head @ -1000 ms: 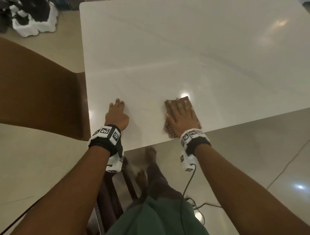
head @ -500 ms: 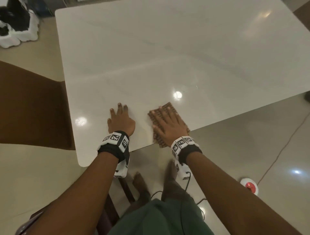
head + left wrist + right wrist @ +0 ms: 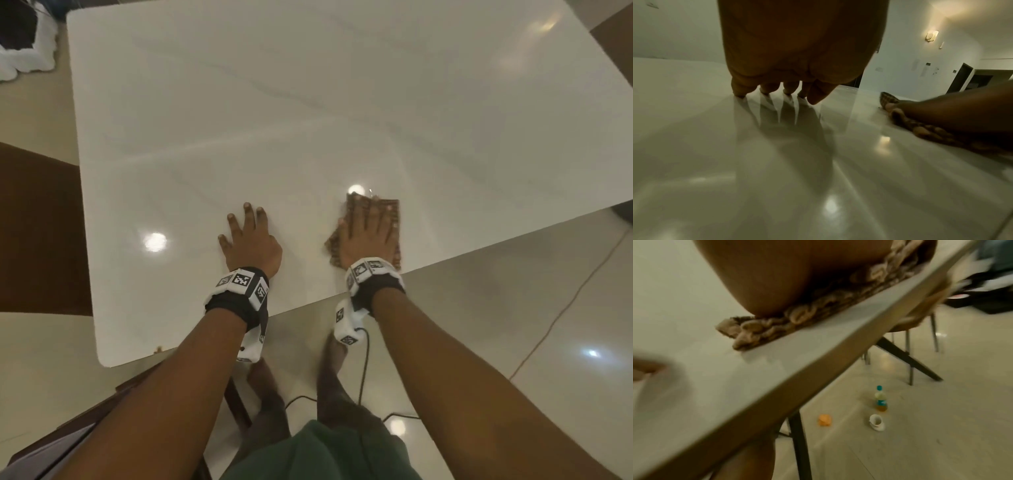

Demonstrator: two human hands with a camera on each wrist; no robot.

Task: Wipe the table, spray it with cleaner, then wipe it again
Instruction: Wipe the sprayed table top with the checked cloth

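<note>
While the right hand [image 3: 368, 236] presses flat, fingers straight, on the brown cloth [image 3: 394, 209] nr the table [image 3: 342, 102] edge, left hand [image 3: 250, 240] rests spread wide at its 9 o'clock. Both touch the tabletop, apart.

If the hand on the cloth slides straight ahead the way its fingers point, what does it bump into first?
Probably nothing: ahead of the right hand and its cloth the head view shows only bare white table, right to the far edge.

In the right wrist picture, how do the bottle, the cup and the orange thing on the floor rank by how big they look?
1. bottle, tallest.
2. cup and orange thing: look about alike, so no ranking; the picture is blurred.
</note>
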